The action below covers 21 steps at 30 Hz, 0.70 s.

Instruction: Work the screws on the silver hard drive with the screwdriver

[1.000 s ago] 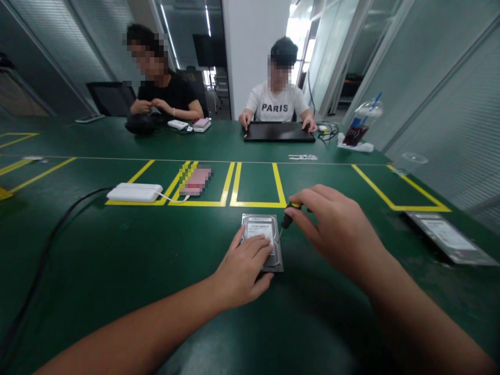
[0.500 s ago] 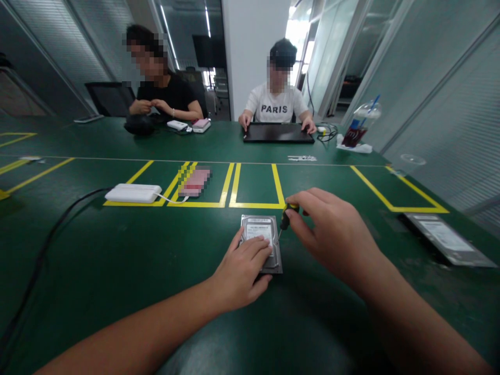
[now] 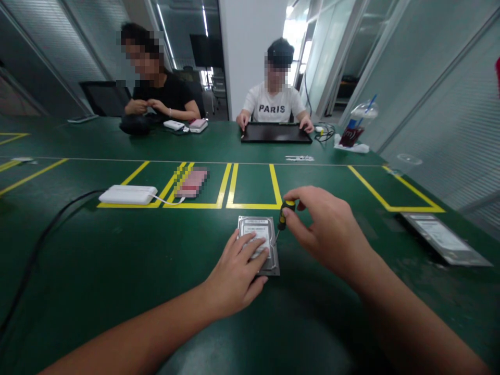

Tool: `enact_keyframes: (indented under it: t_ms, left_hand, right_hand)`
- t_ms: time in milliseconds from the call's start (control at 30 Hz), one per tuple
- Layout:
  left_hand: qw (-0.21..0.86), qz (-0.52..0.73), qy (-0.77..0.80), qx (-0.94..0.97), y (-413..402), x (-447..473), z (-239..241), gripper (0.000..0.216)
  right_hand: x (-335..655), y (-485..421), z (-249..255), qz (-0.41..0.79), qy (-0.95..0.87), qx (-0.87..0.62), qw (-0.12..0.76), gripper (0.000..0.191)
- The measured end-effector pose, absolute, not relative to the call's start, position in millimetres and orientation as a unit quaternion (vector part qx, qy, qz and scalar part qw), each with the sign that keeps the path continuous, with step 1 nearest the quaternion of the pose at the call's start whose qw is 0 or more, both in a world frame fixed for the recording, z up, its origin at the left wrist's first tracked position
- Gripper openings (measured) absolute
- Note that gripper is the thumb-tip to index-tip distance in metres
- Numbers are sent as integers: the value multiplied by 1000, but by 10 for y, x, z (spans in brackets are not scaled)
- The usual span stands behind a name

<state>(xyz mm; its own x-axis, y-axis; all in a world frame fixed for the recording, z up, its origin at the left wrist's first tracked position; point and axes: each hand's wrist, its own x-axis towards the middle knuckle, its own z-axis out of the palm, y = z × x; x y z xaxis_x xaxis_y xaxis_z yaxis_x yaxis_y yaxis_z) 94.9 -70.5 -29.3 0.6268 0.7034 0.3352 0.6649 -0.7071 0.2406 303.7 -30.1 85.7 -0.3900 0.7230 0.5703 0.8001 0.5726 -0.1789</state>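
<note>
The head camera faces forward and down across the nearby table [image 3: 156, 260], margins apparently blurred.

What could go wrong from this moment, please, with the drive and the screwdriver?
The screwdriver in the right hand leans, its tip at the right edge of the drive; it might slip and scratch the drive. The left hand lies on the drive, near that tip, so a slip could hurt it. Only this hand seems to hold the drive down, so the drive may turn.
</note>
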Motion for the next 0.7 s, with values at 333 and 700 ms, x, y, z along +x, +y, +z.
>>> enact_keyframes:
  t_ms: [333,700]
  left_hand:
    - [74,203,367,905,-697,940,-307,49]
    - [76,199,366,906,-681,934,-297,50]
  right_hand:
    - [3075,-290,864,-52,-823,-482,296,14]
    - [3081,-332,935,-35,-823,-501,265,10]
